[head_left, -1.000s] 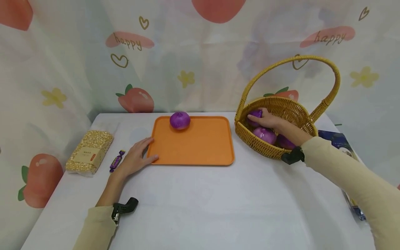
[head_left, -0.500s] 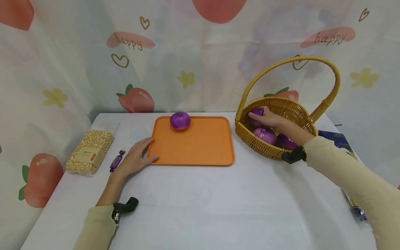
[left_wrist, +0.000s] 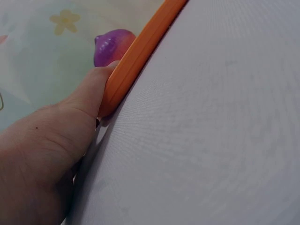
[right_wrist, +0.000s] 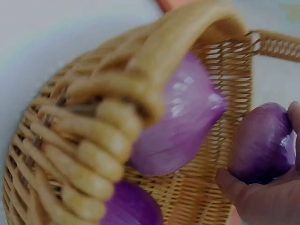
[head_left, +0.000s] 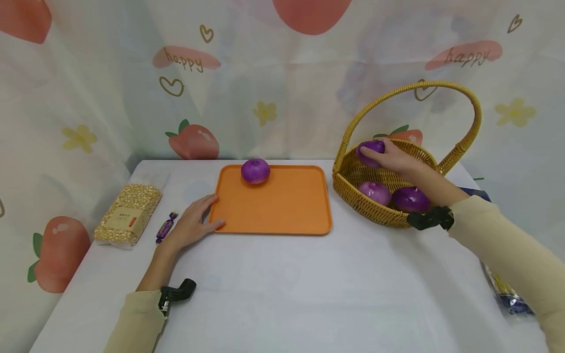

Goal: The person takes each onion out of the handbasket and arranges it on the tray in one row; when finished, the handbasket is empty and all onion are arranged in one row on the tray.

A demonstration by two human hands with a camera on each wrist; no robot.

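My right hand (head_left: 388,154) grips a purple onion (head_left: 371,153) near the back rim of the wicker basket (head_left: 366,203). In the right wrist view, thumb and fingers hold that onion (right_wrist: 262,143) from its sides. Two more onions lie in the basket: a paler one (head_left: 374,192) and a darker one (head_left: 411,199), close to the right wrist. My left hand (head_left: 194,223) rests at the left edge of the orange tray (head_left: 282,211), its fingers extended and thumb at the front corner. Another purple onion (head_left: 255,171) sits at the tray's back edge.
A bag of yellow kernels (head_left: 130,213) lies at the far left, with a purple-wrapped candy (head_left: 166,228) between it and my left hand. The basket's tall handle (head_left: 410,87) arches above the right hand. A shiny packet (head_left: 507,294) lies partly under the right sleeve.
My right hand has lifted the onion up from the basket's bottom and slightly right. The darker onion in front is now more exposed. The left hand has stayed at the tray.
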